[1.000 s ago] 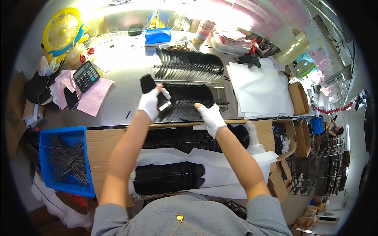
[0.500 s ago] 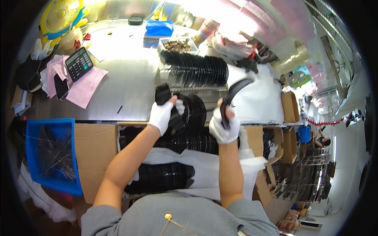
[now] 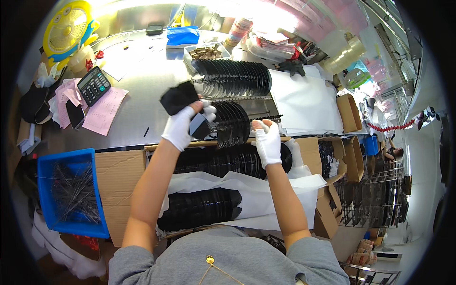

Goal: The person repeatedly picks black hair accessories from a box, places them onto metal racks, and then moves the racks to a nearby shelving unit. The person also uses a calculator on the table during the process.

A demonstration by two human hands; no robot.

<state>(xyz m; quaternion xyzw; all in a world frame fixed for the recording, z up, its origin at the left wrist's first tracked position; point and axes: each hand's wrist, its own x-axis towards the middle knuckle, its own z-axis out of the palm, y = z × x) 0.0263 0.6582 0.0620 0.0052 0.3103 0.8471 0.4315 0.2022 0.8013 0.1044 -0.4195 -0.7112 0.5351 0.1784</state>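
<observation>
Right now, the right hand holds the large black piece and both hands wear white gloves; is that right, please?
Not quite: the left hand, not the right hand, holds the large black piece, as the head view shows. Both hands do wear white gloves.

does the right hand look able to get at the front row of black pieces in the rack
Probably yes: the right hand looks empty and is just right of the front row of black pieces, with nothing visible blocking the way.

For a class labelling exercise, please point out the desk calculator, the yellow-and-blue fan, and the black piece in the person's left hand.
Desk calculator (image 3: 96, 89): head view, on its keypad.
Yellow-and-blue fan (image 3: 67, 31): head view, middle of its round grille.
Black piece (image 3: 178, 98): head view, middle of its broad upper part.
</observation>
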